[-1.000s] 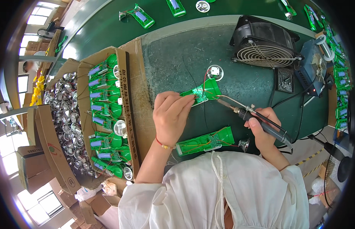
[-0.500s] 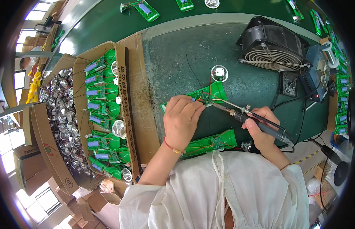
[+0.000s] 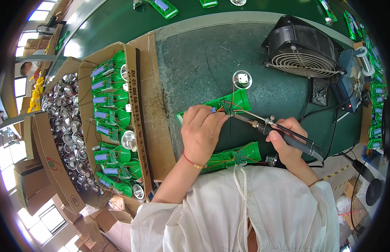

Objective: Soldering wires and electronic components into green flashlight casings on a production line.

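Observation:
A green plastic housing (image 3: 241, 100) lies on the bench, with a small circuit board (image 3: 225, 106) and a blue battery, partly hidden by my hand, in it. My left hand (image 3: 202, 131) bends over its left part; thumb and fingertips are pinched together at the board beside thin wires, and what they hold is hidden. My right hand (image 3: 287, 136) grips a soldering iron (image 3: 296, 145) with a thin metal feed tube along it. Its tip meets the board close to my left fingertips. A red wire runs from the board to a round silver lamp reflector (image 3: 242, 80).
Another green housing (image 3: 232, 156) lies close to my body. At left, a cardboard box (image 3: 132, 54) holds several wired housings, beside a box of silver reflectors (image 3: 65, 122). A black fan (image 3: 302, 48) and a blue soldering unit (image 3: 348, 90) stand at right. Beyond runs a green belt (image 3: 106, 29).
My left fingertips have shifted slightly right at the board. The iron stays nearly where it was. Parts on the far belt have slid a little to the right and away.

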A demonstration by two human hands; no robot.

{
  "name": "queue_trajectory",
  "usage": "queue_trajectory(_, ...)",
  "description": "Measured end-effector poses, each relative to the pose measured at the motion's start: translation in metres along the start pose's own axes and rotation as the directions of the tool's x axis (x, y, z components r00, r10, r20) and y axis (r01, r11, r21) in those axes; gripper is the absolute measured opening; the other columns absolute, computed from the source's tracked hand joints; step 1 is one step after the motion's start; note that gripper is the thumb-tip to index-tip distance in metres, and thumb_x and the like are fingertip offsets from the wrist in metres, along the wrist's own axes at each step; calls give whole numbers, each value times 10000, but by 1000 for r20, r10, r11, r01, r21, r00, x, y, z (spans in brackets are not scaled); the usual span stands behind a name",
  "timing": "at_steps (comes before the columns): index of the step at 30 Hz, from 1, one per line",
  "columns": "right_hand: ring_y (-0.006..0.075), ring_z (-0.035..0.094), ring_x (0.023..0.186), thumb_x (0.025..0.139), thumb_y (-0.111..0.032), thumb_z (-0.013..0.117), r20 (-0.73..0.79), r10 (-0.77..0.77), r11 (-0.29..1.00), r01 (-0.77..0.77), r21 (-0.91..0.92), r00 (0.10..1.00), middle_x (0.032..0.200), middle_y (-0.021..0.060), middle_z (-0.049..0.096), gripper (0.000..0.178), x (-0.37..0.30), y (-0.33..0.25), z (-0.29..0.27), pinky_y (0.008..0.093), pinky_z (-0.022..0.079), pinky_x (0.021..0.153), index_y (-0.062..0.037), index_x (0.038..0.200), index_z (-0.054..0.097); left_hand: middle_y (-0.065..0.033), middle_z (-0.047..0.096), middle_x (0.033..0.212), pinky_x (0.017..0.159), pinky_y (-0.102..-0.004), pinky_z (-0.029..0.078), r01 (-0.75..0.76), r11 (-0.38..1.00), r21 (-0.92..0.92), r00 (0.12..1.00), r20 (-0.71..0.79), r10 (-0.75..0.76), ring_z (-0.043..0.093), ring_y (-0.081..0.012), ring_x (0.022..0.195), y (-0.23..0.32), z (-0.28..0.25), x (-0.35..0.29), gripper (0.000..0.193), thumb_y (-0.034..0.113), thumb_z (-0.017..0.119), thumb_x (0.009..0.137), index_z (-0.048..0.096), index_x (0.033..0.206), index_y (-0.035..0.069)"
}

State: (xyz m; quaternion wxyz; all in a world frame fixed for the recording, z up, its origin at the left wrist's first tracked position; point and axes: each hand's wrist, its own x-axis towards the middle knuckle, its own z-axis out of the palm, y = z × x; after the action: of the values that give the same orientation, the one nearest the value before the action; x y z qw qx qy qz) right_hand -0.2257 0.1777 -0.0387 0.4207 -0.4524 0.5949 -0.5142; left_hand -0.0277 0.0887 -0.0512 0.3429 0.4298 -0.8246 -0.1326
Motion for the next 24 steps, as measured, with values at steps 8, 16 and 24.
queue_trajectory(8, 114, 577, 568, 757, -83, 636, 21, -57, 997, 58, -58, 998, 652, 90, 571, 162, 1, 4, -1, 224, 440, 526, 17, 791, 513, -39, 555, 664, 635, -314, 440, -68, 998, -2, 997, -19, 68, 552, -215, 752, -1, 1, -2, 123, 62, 716, 621, 630, 709, 71)
queue_trajectory(16, 105, 554, 540, 764, -114, 643, -1, -90, 995, 90, -35, 996, 623, 83, 581, 182, -2, -4, -5, 245, 458, 618, 5, 777, 505, -39, 580, 671, 615, -304, 458, -37, 999, -22, 998, -43, 37, 573, -209, 741, 0, 0, -2, 173, 55, 744, 587, 624, 710, 62)
queue_trajectory(24, 116, 552, 549, 765, -120, 638, -22, -57, 998, 57, -1, 998, 603, 87, 584, 180, -1, -2, -5, 268, 454, 642, 5, 780, 509, -37, 578, 658, 618, -303, 459, -40, 999, 1, 999, -22, 40, 573, -207, 752, 1, -1, -2, 166, 57, 743, 591, 624, 706, 61)
